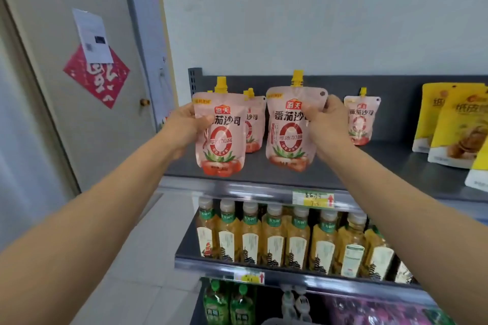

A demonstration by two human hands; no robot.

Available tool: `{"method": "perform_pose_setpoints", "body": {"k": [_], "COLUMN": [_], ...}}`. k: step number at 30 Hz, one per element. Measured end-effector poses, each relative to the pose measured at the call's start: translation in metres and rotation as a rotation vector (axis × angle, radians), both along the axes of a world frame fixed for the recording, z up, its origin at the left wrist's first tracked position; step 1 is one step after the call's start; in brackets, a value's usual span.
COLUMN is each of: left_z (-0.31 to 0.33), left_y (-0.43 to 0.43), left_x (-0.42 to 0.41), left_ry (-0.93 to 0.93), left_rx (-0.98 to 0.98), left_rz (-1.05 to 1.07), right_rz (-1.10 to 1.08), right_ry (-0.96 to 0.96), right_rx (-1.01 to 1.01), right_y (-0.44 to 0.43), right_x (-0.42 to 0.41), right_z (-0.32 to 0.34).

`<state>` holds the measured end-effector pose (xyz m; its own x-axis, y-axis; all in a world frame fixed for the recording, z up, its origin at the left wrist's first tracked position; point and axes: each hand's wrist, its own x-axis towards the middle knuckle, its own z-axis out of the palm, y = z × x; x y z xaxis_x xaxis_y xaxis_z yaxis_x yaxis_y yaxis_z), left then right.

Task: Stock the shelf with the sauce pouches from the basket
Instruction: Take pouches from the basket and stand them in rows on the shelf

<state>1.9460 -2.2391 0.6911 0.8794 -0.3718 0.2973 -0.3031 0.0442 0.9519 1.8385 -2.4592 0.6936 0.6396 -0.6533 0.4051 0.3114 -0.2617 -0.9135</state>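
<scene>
Left hand (184, 124): fingers wrapped round the left edge of a pink plastic spouted sauce pouch with yellow cap (220, 140). Right hand (326, 124): fingers pinching a second, matching pouch (286, 134) by its upper right side. Both are upright, labels forward, at the front of the dark grey metal top shelf (290, 179), probably so they stand in rows. Base contact unclear. An already stocked pouch (360, 121) stands at 3 o'clock, further back. The basket is out of view.

One wide-angle camera on the person's head is all I have. It faces forward and slightly down at a shop shelf (396, 163), near enough that the left hand (184, 124) and right hand (327, 124) reach it mid-frame and the print on a sauce pouch (287, 132) is legible.
</scene>
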Motion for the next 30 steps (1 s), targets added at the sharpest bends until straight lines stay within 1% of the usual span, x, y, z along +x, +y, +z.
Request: {"method": "perform_pose_setpoints", "body": {"k": [3, 8, 13, 18, 21, 25, 27, 30], "left_z": [0.001, -0.012, -0.028, -0.037, -0.045, -0.055, -0.059, -0.068], "left_y": [0.013, 0.021, 0.015, 0.009, 0.006, 0.008, 0.013, 0.022], "left_x": [0.035, 0.086, 0.125, 0.152, 0.162, 0.172, 0.177, 0.178], "left_ry": [-0.001, 0.033, 0.065, 0.087, 0.097, 0.171, 0.200, 0.248], "left_rx": [-0.021, -0.026, -0.024, -0.006, -0.012, -0.062, -0.035, 0.056], "left_rz": [0.066, 0.124, 0.114, 0.098, 0.058, -0.027, -0.091, -0.193], "right_rz": [0.006, 0.056, 0.079, 0.042, 0.052, 0.173, 0.268, 0.388], "right_ry": [-0.012, 0.040, 0.069, 0.105, 0.137, 0.140, 0.181, 0.303], "right_rx": [-0.017, -0.005, 0.029, 0.044, 0.043, 0.088, 0.070, 0.055], "right_y": [0.013, 0.030, 0.037, 0.035, 0.026, 0.013, 0.009, 0.006], "right_x": [0.034, 0.082, 0.121, 0.154, 0.169, 0.174, 0.171, 0.162], "right_z": [0.002, -0.009, -0.024, -0.039, -0.049, -0.058, -0.064, -0.082]}}
